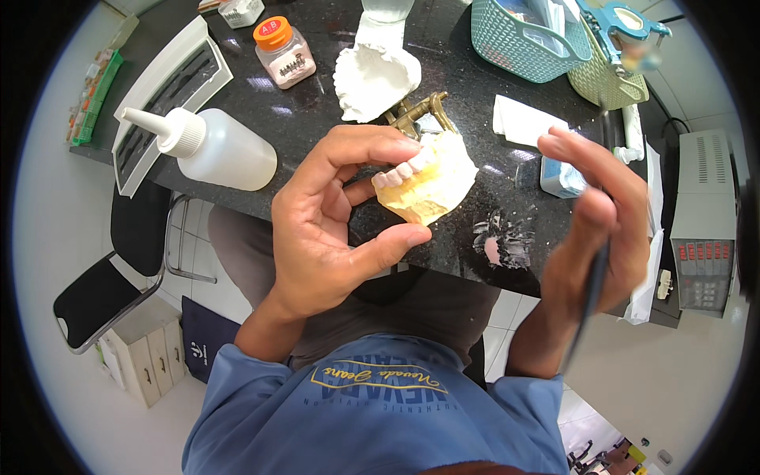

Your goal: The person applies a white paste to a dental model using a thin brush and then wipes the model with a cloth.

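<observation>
- One cast, yellowish with a row of white teeth, sits in the head view above the tabletop edge; left hand fingers clamped on it, thumb below, forefinger on top.
- One thin dark tool lies right of the cast, well apart, long axis running down and away; right hand fingers closed round it.
- Left of the cast: one squeeze bottle. Behind the cast: one white plaster lump, one orange-capped jar, two baskets.
</observation>
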The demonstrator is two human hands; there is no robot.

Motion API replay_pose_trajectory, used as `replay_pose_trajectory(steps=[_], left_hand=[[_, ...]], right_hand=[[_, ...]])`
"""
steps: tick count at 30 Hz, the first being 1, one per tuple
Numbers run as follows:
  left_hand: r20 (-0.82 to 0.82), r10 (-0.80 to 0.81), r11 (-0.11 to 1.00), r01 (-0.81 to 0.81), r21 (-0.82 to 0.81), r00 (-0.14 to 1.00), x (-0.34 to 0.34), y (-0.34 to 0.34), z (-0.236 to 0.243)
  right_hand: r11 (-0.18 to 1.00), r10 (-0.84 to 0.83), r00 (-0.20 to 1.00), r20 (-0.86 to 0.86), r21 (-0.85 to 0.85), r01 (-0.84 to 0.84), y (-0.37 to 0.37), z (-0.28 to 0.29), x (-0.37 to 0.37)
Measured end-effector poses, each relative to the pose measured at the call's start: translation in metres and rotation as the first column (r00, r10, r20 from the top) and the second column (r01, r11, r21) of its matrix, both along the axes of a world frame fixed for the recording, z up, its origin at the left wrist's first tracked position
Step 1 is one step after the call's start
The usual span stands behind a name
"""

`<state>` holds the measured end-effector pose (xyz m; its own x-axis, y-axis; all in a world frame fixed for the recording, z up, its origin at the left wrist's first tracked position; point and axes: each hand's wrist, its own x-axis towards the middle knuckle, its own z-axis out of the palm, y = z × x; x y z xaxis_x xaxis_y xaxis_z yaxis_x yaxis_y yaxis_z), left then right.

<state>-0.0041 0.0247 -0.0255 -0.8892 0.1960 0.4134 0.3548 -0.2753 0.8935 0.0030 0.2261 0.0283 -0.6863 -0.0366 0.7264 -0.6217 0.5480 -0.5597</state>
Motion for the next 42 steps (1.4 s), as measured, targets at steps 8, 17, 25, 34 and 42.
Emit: replay_pose_trajectory(steps=[8,17,25,34,42], left_hand=[[-0.011,-0.011,1.000,0.011,-0.003,1.000,0.000,-0.002,0.000],[-0.031,-0.011,1.000,0.011,-0.009,0.999,0.000,-0.002,0.001],[-0.003,-0.002,0.997,0.002,0.073,1.000,0.001,0.001,0.001],[-0.001,-0.019,0.998,0.019,0.062,1.000,0.001,-0.002,-0.002],[-0.002,-0.008,0.998,0.008,0.065,1.000,0.001,-0.001,-0.002]], right_hand=[[0.356,-0.340,0.938,-0.067,0.914,0.194,0.006,0.000,-0.024],[0.497,-0.283,0.953,-0.105,0.834,0.239,0.007,-0.001,-0.036],[0.879,0.074,0.975,-0.208,0.476,0.034,-0.013,0.019,-0.009],[0.828,0.124,0.981,-0.152,0.561,-0.018,-0.028,0.004,-0.005],[0.835,0.115,0.984,-0.139,0.550,-0.020,-0.031,0.002,-0.005]])
